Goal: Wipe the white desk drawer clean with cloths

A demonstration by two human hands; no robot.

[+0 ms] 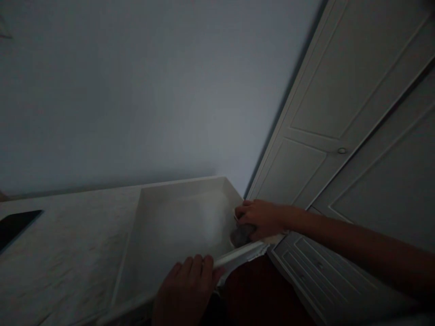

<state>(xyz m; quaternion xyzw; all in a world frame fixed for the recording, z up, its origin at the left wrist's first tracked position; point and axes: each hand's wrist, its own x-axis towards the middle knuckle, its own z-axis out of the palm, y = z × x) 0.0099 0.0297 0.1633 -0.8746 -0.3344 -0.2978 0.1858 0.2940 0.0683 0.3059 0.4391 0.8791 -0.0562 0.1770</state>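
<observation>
A shallow white box (176,222) with raised sides stands against the wall, its inside bare apart from the cloth. My left hand (185,292) is closed over the near rim, with the fingers curled across the top edge. At the right corner, my right hand (261,218) is closed on a crumpled grey cloth (240,236). The cloth lies against the inner side of the box, partly hidden under the fingers. Dim light and blur hide its finer detail.
Left of the box is a pale marbled surface (68,244) carrying a dark flat object (15,224). A tall white cupboard (316,117) stands at right, with a drawer unit (316,262) below. A plain wall (152,90) rises behind. Dark red floor or fabric (263,294) shows below.
</observation>
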